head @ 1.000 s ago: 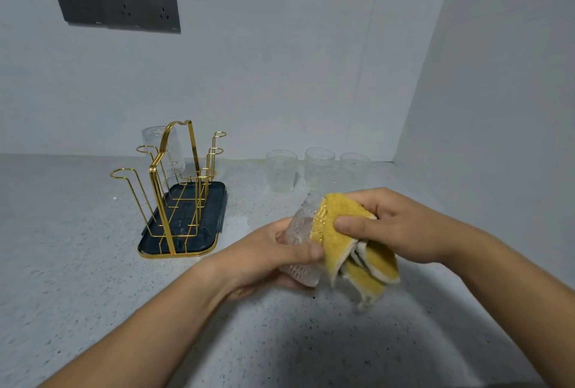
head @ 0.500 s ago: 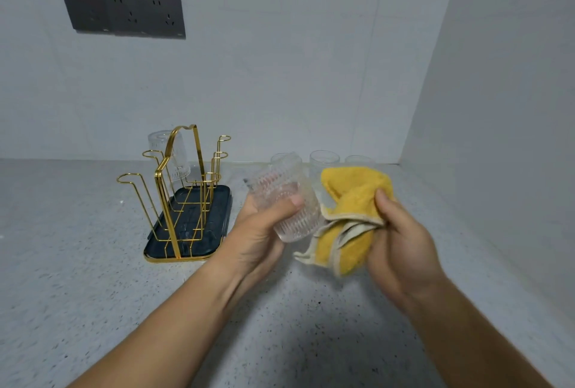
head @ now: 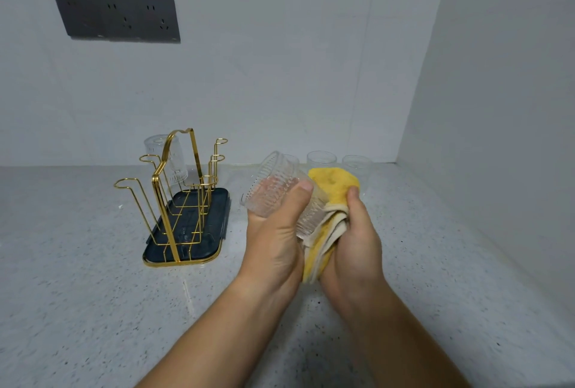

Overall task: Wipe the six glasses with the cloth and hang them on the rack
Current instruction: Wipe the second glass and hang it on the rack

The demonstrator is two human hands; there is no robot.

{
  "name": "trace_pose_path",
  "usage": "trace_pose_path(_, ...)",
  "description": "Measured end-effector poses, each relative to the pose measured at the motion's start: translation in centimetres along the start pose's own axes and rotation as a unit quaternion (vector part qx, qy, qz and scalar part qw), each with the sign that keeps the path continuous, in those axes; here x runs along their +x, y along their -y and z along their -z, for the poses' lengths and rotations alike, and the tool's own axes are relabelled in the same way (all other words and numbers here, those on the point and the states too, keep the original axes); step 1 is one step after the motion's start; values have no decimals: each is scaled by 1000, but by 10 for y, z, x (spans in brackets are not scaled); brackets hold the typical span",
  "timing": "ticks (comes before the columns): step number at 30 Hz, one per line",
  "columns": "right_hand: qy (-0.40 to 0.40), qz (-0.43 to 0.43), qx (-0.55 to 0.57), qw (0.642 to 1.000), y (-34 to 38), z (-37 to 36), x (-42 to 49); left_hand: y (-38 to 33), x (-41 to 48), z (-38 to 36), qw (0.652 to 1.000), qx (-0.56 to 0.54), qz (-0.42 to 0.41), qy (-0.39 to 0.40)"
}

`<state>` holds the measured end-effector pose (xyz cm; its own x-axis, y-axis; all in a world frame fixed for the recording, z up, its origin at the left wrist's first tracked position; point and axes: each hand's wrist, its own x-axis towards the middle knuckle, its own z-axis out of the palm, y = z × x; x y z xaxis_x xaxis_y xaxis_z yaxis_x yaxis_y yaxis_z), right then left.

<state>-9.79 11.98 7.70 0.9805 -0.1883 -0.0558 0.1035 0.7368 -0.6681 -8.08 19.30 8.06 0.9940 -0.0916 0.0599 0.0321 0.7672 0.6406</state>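
Observation:
My left hand (head: 275,238) grips a ribbed clear glass (head: 273,188), tilted with one end toward the rack. My right hand (head: 357,238) holds the yellow cloth (head: 334,184) bunched against the glass's right side. The gold wire rack (head: 177,188) stands on its dark tray (head: 214,232) to the left. One glass (head: 174,160) hangs upside down on a far peg. Three glasses stand by the back wall: one (head: 292,159) mostly hidden behind the held glass, one (head: 321,160) in the middle, one (head: 356,163) on the right.
The speckled grey counter (head: 77,278) runs to the back wall and a side wall on the right. A dark socket panel (head: 118,16) is mounted on the back wall above the rack.
The glass turned from lying wrapped in the cloth to held up and tilted. My right hand moved the cloth off it, then pressed it back against its right side.

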Motion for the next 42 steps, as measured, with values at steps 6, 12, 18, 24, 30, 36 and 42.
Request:
trace_pose_path(6,17,-58,-35,998,-25,4,-25,-11,7,3,994,89,-62,-7)
trace_pose_path(12,28,-19,0,999,-5,7,-17,-8,0,0,993,76,-85,35)
trace_pose_path(18,35,-88,-10,995,-3,5,-19,-5,3,-2,993,86,-82,27)
trace_pose_path(24,26,-79,-55,995,-1,16,-21,-9,6,1,986,129,-99,32)
trace_pose_path(30,52,-82,27,995,13,11,-4,0,-1,-2,987,129,-85,49)
trace_pose_path(36,45,-98,-69,992,1,25,-14,-9,7,11,977,186,-97,26)
trace_pose_path(42,49,-79,14,996,13,14,-4,5,-5,-1,990,125,-66,26)
